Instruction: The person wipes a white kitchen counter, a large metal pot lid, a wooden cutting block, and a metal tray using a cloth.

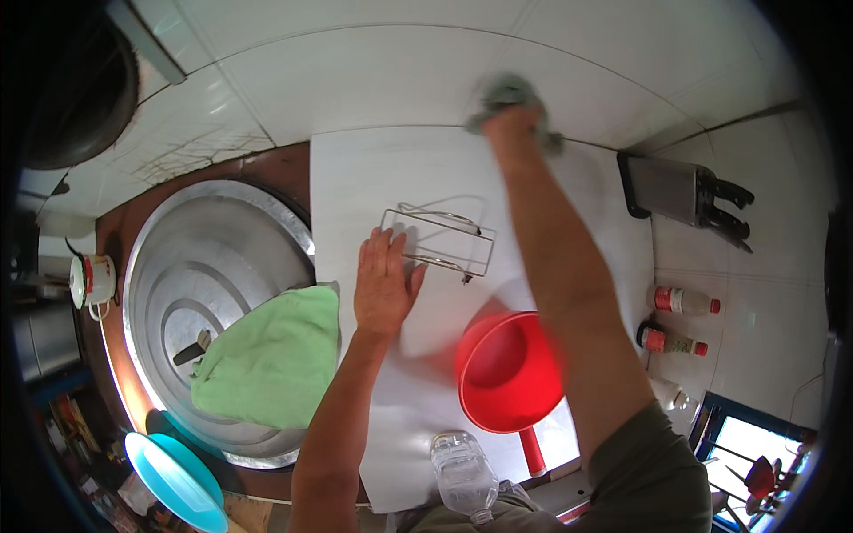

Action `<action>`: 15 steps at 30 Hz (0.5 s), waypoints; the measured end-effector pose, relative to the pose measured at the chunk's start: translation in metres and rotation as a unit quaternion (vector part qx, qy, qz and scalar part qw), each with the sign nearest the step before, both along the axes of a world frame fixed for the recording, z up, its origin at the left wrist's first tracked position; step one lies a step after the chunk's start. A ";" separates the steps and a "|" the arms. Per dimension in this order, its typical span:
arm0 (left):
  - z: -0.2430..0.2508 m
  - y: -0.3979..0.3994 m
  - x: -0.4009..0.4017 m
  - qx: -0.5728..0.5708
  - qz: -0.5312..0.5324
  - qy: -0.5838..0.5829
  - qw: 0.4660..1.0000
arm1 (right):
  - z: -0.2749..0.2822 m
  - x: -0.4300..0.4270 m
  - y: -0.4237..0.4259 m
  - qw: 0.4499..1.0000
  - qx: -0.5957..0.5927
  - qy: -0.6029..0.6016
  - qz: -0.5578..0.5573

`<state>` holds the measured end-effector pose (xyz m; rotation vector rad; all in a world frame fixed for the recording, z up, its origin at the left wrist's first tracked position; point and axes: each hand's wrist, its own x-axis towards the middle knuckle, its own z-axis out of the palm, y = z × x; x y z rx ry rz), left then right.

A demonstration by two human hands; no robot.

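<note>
My right hand [514, 121] presses a grey-green cloth [510, 90] to the white tiled wall, low down where it meets the white tabletop [350, 180]. Hand and cloth are blurred by motion. Palm down, my left hand [385, 286] lies on the tabletop with its thumb apart, its fingertips over the near-left end of a metal wire rack [492, 253]. Whether it touches the rack, I cannot tell. Below my right forearm stands a red plastic dipper [496, 373], partly hidden by the arm. A clear plastic bottle [464, 470] lies close to my body.
A large metal lid [160, 286] on the left carries a green cloth [273, 366]. Beyond it is an enamel pot [100, 280]; a turquoise basin [173, 480] sits lower left. A knife block [666, 190] and several bottles, including a red-capped one [686, 301], line the right side.
</note>
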<state>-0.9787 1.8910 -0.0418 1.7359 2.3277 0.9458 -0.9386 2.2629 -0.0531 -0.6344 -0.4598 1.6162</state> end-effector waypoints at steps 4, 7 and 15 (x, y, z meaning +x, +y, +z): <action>0.002 0.018 0.016 0.023 -0.007 -0.016 1.000 | 0.008 -0.074 -0.034 0.986 -0.142 0.069 0.054; -0.002 0.025 0.019 0.005 -0.031 -0.028 0.999 | 0.049 -0.129 -0.081 0.957 -0.268 0.099 0.043; 0.003 0.004 0.004 -0.003 0.000 0.007 1.000 | 0.068 -0.024 -0.059 0.944 -0.302 0.035 0.126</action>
